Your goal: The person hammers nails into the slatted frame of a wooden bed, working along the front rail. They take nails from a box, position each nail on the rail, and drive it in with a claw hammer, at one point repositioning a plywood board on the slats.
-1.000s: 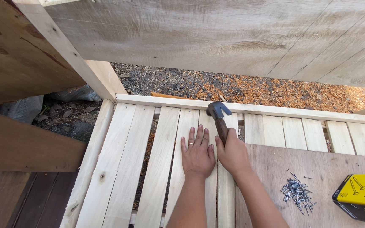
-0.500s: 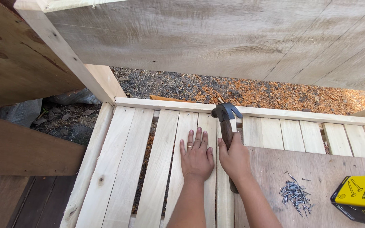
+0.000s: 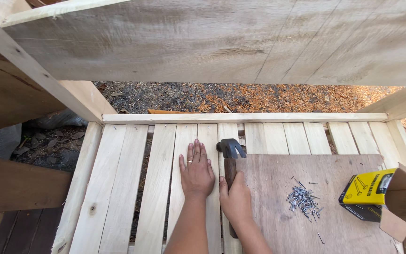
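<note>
The left hand (image 3: 197, 172) lies flat and open, palm down, fingers together and pointing away, on the pale wooden slats (image 3: 118, 188) of a low frame. A ring shows on one finger. Just to its right, the right hand (image 3: 235, 201) is closed around the dark wooden handle of a hammer (image 3: 230, 160). The hammer's black metal head sits at the far end of the handle, over a slat just beyond the left hand's fingertips and a little to their right; whether the head touches the wood cannot be told. The handle runs back toward the person, and its near end sticks out below the wrist.

To the right of the hammer a brown plywood sheet (image 3: 278, 226) lies across the slats. On it rests a loose pile of nails (image 3: 302, 198), with a few strays nearby. Farther right stands a yellow and black cardboard box (image 3: 371, 194) with its flap open. A cross rail (image 3: 240, 117) caps the far ends of the slats. Beyond it the ground is covered in wood chips (image 3: 259, 96), and a broad plank (image 3: 222, 42) spans the top of the view.
</note>
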Demonstrator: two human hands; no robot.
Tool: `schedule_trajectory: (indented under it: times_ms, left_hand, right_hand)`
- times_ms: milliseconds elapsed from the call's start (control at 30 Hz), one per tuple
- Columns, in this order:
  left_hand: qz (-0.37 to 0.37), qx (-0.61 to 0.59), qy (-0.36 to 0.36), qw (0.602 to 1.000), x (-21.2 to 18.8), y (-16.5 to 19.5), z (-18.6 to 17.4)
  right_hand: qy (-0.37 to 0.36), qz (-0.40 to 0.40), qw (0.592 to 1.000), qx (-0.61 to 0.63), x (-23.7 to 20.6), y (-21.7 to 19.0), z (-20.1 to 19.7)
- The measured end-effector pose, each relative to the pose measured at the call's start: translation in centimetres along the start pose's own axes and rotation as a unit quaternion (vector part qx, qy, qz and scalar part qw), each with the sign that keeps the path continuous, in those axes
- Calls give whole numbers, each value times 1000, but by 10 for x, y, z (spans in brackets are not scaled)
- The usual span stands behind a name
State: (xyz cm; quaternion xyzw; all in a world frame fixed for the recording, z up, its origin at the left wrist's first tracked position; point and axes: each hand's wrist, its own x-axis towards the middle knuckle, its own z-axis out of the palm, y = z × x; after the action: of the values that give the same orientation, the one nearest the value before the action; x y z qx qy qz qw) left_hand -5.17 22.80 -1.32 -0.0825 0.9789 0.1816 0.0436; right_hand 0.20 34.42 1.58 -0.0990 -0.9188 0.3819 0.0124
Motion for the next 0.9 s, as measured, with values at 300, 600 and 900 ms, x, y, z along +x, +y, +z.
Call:
schedule_trajectory:
  times_ms: [300, 600, 900]
  left_hand:
    - [45, -120, 234, 964, -8, -15, 12]
    - [289, -346, 234, 861, -54, 86, -22]
    - [325, 51, -213, 920, -37, 182, 22]
  right_hand:
    - [-5, -17, 1000, -6, 11, -1, 13]
    - [-83, -148, 818, 550, 19, 37, 47]
    - [-12, -1, 999, 42, 7, -7, 9]
